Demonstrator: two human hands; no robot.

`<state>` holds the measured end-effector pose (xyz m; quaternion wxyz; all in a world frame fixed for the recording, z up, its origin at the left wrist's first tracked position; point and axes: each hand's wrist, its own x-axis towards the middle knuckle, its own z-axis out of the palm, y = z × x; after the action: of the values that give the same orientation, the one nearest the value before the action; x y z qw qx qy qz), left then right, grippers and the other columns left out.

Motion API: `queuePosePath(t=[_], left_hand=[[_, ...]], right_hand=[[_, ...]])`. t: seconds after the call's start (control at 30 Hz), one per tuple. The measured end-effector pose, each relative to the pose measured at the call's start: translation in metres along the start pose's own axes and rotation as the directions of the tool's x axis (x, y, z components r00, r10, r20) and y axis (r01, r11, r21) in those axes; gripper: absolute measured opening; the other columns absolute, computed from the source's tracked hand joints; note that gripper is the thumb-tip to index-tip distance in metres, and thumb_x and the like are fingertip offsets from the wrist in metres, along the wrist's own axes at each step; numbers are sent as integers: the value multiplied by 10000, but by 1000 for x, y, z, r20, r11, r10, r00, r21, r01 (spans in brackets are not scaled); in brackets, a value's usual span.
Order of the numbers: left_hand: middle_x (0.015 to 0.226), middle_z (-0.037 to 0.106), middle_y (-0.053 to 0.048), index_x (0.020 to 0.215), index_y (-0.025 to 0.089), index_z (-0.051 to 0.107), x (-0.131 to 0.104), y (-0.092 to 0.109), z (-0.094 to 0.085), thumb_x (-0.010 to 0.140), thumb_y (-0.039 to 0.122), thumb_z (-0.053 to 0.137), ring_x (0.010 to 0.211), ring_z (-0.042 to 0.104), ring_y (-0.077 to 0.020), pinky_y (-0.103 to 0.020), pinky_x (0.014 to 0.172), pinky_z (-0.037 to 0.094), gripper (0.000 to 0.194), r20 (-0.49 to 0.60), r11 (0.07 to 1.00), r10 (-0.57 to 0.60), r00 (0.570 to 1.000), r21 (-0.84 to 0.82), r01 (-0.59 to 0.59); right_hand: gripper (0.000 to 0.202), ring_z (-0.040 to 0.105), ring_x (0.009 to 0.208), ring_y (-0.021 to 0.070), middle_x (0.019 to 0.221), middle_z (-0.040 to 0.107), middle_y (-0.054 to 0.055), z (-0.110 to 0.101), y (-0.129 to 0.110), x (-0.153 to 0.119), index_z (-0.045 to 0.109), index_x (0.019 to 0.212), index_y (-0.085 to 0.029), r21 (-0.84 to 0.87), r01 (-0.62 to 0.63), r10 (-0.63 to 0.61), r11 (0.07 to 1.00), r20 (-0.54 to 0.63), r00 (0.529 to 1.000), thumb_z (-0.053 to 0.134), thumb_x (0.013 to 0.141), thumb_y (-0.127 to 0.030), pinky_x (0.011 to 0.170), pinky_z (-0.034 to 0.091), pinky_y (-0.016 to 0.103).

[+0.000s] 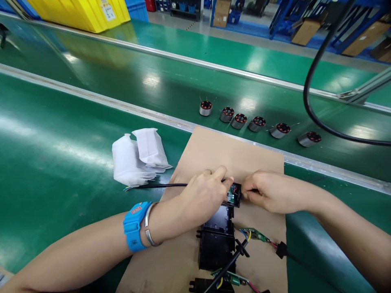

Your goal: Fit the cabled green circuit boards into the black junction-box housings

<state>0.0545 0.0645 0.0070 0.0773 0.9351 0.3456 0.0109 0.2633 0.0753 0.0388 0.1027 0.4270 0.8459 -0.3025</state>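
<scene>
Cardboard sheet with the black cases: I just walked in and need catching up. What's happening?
A person's left hand lies over a small black case with a green circuit board showing in it; the right hand is at its edge. Other black cases lie on the cardboard sheet, nearer the person. Beyond, six copper-wound metal rings sit in a row.

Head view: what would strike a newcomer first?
A bright yellow bin at upper left and a blue wrist strap at lower left stand out. Near centre, the left hand and right hand meet at a black housing. Beyond the cardboard, six copper-wound stators form a row.
</scene>
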Motion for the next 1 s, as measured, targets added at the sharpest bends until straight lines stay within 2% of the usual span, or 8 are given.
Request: queuePosePath(t=[0.2, 0.4, 0.5, 0.57, 0.63, 0.7, 0.8, 1.0], left_hand=[[979, 545, -55, 1172, 201, 610, -1, -2, 0, 916, 290, 552, 771, 599, -174, -298, 601, 479, 277, -39, 998, 14, 999, -66, -16], [1029, 552, -30, 1117, 256, 631, 6, -3, -3, 858, 305, 627, 796, 601, -192, -304, 597, 484, 263, -2, 980, -100, 995, -175, 98], [1077, 561, -48, 1241, 224, 547, 1, -13, -5, 855, 372, 641, 872, 611, -202, -334, 723, 524, 425, 2, 950, -86, 996, -301, 83], [1105, 568, -72, 1273, 177, 503, -6, -23, -9, 868, 355, 625, 946, 603, -202, -340, 813, 517, 460, -39, 923, -80, 996, -380, 59], [1091, 586, -78, 1197, 151, 539, -15, -30, -12, 876, 301, 602, 994, 590, -192, -330, 864, 501, 359, -88, 907, -73, 993, -421, 29], [1092, 605, -72, 1115, 155, 579, -23, -34, -12, 878, 289, 592, 1028, 583, -185, -323, 896, 492, 273, -114, 909, -16, 993, -416, -33], [1179, 613, -61, 1136, 177, 596, -29, -33, -7, 918, 324, 547, 1081, 585, -186, -335, 941, 481, 268, -128, 936, 91, 988, -329, -129], [1155, 644, -51, 1149, 170, 605, -28, -29, -1, 971, 251, 435, 1087, 602, -172, -339, 966, 483, 259, -133, 968, 127, 983, -200, -152]], right_hand=[[246, 393, 478, 123, 525, 515, 16, 6, -13, 9, 501, 553, -186, -90, -172, 182, 981, 118, 976, 434, 789, -188, 492, 272, 282], [249, 497, 537, 161, 590, 577, 37, 2, -8, 6, 553, 610, -192, -48, -213, 218, 976, 181, 959, 412, 814, -209, 518, 344, 301], [155, 576, 749, 232, 776, 634, 76, 3, -14, -3, 627, 809, -187, -84, -204, 199, 975, -65, 978, 480, 802, -236, 651, 426, 360], [213, 561, 933, 263, 932, 636, 104, 11, -21, -6, 633, 972, -163, -88, -129, 93, 988, -326, 941, 502, 811, -212, 799, 444, 402], [233, 522, 1015, 251, 1014, 620, 100, 23, -27, -3, 638, 1032, -165, -95, -4, -40, 995, -459, 887, 475, 870, -200, 882, 430, 402], [238, 512, 992, 240, 1008, 615, 89, 36, -30, 1, 662, 1018, -176, -125, 59, -112, 990, -471, 875, 452, 924, -237, 864, 441, 393], [277, 507, 964, 247, 981, 608, 98, 50, -29, 7, 677, 1037, -156, -198, 26, -120, 980, -476, 871, 443, 950, -276, 808, 459, 389], [275, 498, 880, 237, 876, 574, 96, 49, -26, 8, 685, 911, -139, -251, 1, -122, 968, -464, 877, 451, 945, -278, 717, 445, 375]])
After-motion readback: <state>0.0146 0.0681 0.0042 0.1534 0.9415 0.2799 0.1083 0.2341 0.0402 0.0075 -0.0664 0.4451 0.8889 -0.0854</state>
